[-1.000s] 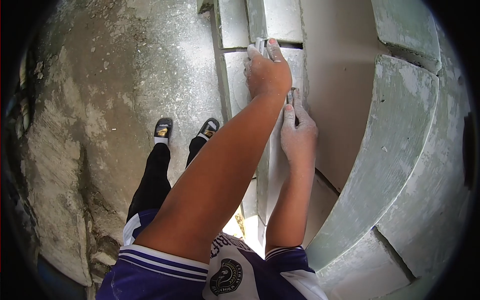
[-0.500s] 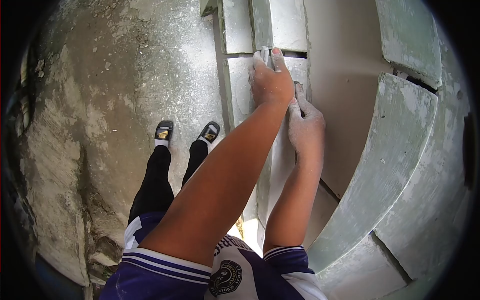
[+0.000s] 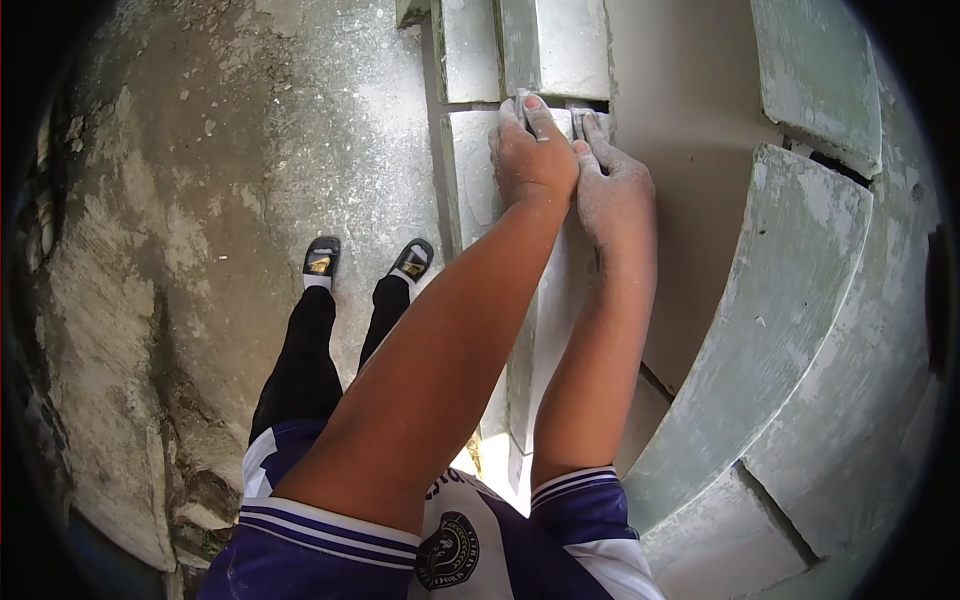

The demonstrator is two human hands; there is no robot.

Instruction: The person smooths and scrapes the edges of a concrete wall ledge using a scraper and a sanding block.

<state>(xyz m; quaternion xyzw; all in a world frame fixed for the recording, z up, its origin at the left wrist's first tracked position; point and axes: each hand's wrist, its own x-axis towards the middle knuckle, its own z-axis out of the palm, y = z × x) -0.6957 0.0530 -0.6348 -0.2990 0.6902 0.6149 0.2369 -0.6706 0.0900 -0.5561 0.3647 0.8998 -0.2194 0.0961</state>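
A pale grey-green block [image 3: 520,300] is seen from above, standing on edge against a smooth beige panel [image 3: 690,150]. Its far end, where a dark gap separates it from the next block [image 3: 555,45], is gripped by both hands. The left hand [image 3: 532,150] is clenched over the top corner of the block, with the thumb pressed across the upper edge beside the gap. The right hand [image 3: 612,190], dusted with white powder, is laid just beside the left one, touching it; its fingers [image 3: 592,135] are stretched toward the gap at the seam between block and panel, and whether anything is pinched in them cannot be told. A thin pale strip appears under the left thumb, too small to identify. A curved block [image 3: 770,330] of the same colour is arched along the right side of the panel. The rough concrete floor [image 3: 230,170] lies to the left, where the person's sandalled feet [image 3: 370,262] are planted, well apart from the hands.
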